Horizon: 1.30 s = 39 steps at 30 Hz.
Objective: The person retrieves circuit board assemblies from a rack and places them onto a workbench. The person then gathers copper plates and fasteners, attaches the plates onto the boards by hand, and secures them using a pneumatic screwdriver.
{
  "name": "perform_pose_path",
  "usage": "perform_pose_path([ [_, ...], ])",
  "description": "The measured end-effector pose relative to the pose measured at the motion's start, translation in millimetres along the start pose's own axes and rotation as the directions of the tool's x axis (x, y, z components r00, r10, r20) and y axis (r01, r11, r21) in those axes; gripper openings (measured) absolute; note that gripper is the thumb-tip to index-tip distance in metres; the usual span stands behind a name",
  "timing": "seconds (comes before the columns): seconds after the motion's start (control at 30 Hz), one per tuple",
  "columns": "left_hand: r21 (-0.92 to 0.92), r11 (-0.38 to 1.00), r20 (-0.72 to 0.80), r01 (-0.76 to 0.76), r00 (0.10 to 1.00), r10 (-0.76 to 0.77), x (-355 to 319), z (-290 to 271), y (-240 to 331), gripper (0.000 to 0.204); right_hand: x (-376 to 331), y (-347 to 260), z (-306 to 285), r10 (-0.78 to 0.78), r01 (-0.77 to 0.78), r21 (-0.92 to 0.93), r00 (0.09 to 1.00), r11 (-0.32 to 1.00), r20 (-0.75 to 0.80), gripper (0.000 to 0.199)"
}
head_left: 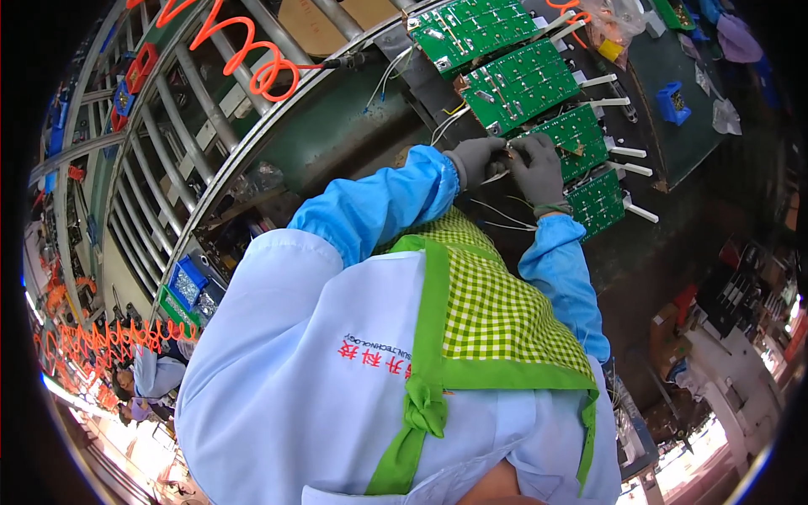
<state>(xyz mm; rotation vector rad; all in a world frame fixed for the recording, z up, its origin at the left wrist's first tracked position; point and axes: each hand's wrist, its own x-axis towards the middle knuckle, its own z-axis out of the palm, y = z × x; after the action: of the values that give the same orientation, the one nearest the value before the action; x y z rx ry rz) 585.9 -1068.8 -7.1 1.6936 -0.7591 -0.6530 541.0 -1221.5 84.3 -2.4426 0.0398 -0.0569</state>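
Note:
Both my hands wear dark grey gloves and meet in front of a row of green circuit boards. My left hand is closed in a pinch, its fingertips close to those of the right. My right hand is also closed, fingers bent down over the near edge of a circuit board. Whatever sits between the fingertips is too small and hidden to make out. A thin white strip shows just below the left fingers. White wires trail below the hands. The nearest circuit board lies right of my right wrist.
Farther off lie two more circuit boards, with white strips sticking out rightward. A blue bin stands on the green bench at right. Metal rollers run along the left, under an orange coiled hose. Parts bins sit lower left.

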Motion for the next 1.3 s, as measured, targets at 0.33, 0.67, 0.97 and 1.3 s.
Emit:
perform_pose_path([
  [0.33, -0.822, 0.432, 0.158, 0.370, 0.878, -0.452, 4.7, 8.4, -12.5, 0.020, -6.0, 4.6, 1.7, -0.105, 0.104, -0.042, 0.994, 0.994, -0.022, 0.024],
  [0.67, -0.868, 0.328, 0.193, 0.372, 0.863, -0.468, 4.4, 3.4, -5.7, 0.021, -12.7, -4.3, 1.8, -0.018, 0.016, -0.090, 0.999, 0.996, -0.028, 0.012],
  [0.97, 0.426, 0.890, 0.015, 0.164, 0.982, -0.188, -56.5, -42.8, 18.1, 0.021, -14.1, 26.4, -49.3, 0.033, -0.085, -0.285, 0.983, 0.955, -0.182, 0.025],
  [1.3, -0.586, 0.544, 0.438, 0.600, 0.800, -0.410, -102.8, -14.2, 74.9, 0.034, -11.2, 30.8, -81.7, 0.049, -0.068, -0.361, 0.997, 0.930, -0.064, 0.022],
])
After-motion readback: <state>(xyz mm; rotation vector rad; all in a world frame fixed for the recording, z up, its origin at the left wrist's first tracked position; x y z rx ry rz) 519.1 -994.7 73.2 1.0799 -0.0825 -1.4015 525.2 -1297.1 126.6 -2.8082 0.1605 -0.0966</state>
